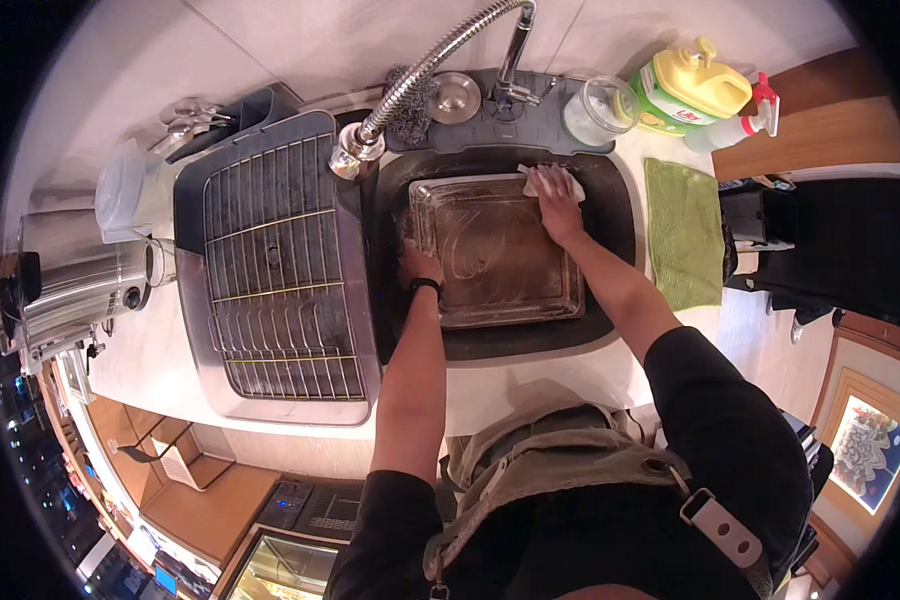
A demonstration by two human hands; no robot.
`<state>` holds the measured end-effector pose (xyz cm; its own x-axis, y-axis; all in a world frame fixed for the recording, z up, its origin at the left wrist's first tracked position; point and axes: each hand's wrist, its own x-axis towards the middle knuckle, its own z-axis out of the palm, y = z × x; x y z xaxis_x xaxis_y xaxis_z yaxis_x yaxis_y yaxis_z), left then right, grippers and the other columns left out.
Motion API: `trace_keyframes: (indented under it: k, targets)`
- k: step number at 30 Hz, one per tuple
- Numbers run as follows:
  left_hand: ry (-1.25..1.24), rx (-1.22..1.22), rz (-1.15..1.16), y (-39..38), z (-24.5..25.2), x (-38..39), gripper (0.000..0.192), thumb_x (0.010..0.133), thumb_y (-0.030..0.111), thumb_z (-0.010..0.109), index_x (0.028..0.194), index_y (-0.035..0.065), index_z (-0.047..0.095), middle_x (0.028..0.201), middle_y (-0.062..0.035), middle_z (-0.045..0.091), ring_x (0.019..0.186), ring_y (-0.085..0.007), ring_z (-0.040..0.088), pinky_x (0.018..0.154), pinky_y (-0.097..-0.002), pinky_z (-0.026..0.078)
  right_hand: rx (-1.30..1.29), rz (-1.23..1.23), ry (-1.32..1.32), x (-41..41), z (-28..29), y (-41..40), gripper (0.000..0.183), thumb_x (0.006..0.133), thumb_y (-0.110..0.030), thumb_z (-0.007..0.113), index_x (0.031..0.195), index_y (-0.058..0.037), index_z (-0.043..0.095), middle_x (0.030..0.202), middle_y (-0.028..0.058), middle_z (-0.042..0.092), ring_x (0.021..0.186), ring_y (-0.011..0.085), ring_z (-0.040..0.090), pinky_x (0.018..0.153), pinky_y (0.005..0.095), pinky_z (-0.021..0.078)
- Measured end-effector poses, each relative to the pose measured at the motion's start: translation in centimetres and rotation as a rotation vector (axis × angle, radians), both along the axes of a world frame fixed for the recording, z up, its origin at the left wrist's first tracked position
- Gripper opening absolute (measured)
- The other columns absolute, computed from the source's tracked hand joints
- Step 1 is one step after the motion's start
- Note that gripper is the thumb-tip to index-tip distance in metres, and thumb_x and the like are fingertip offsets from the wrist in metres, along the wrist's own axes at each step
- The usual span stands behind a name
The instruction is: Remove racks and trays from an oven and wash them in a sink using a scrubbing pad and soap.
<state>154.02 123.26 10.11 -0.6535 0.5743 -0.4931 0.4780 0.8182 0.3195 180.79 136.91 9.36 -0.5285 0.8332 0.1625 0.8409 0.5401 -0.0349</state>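
A rectangular metal baking tray [499, 251] lies in the dark sink [615, 217], its surface streaked with whitish suds. My left hand [420, 266], below a black wristband, grips the tray's left edge; its fingertips are partly hidden. At the tray's upper right corner, my right hand [556, 196] is closed over a pale cloth or sponge [576, 187] and presses it on the rim. The spring-hose faucet [420, 79] arches above the sink's back edge.
Left of the sink stands a dish rack [277, 285] with a wire grid. Behind are a glass jar [592, 120], a yellow-topped detergent jug [686, 90] and a spray bottle [742, 127]. A green towel [684, 232] lies right. A steel scrubber [406, 112] is beside the faucet.
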Motion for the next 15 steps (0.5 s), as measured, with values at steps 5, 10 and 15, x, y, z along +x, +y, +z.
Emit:
trace_keyframes:
  k: [5, 10, 15]
  targets:
    - [-0.021, -0.055, -0.015, 1.7, 0.2, 1.4, 0.036, 0.087, 0.02, 0.06, 0.122, 0.0171, 0.051, 0.121, -0.0186, 0.058, 0.111, -0.0389, 0.057, 0.09, -0.0515, 0.048, -0.1, -0.062, -0.282, 4.3, -1.3, -2.6, 0.059, 0.089, -0.011, 0.039, 0.147, -0.0057, 0.026, 0.15, 0.0132, 0.031, 0.141, 0.0317, 0.024, 0.116, 0.0507, 0.0151]
    - [0.003, 0.111, 0.077, -1.2, -3.9, -3.4, 0.035, 0.085, 0.021, 0.061, 0.119, 0.0138, 0.054, 0.119, -0.017, 0.06, 0.112, -0.0364, 0.057, 0.092, -0.0509, 0.047, -0.398, -0.045, -0.456, 1.3, -0.4, -11.8, 0.059, 0.091, -0.016, 0.035, 0.147, -0.001, 0.022, 0.152, 0.0186, 0.024, 0.145, 0.0282, 0.014, 0.116, 0.0517, 0.0067]
    - [-0.107, 0.116, 0.084, 1.7, 0.4, 0.6, 0.026, 0.084, 0.02, 0.059, 0.108, 0.0104, 0.063, 0.112, -0.0172, 0.064, 0.108, -0.0354, 0.06, 0.091, -0.0496, 0.047, -0.534, 0.129, -0.51, 4.1, 0.9, -14.8, 0.038, 0.087, -0.012, 0.044, 0.12, 0.0062, 0.046, 0.125, 0.0281, 0.049, 0.115, 0.0361, 0.05, 0.093, 0.0538, 0.039]
